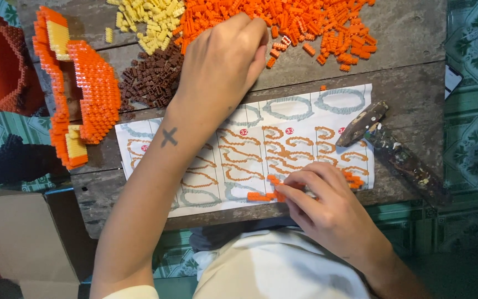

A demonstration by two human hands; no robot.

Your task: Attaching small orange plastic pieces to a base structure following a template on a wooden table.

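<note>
My left hand (222, 61) reaches across the wooden table (410, 77) into a big pile of small orange bricks (305, 25), fingertips pinched together at the pile's near edge. My right hand (322, 202) rests on a printed instruction sheet (305, 119) near the table's front edge, fingers holding a short strip of joined orange bricks (264, 194) against the paper. More orange pieces lie just right of that hand.
A yellow brick pile (147, 19) and a brown brick pile (150, 77) lie at the back left. Half-built orange and yellow brick shells (78, 88) stand at the left. A paint-stained tool (394, 149) lies at the right. A cardboard box (29, 238) sits lower left.
</note>
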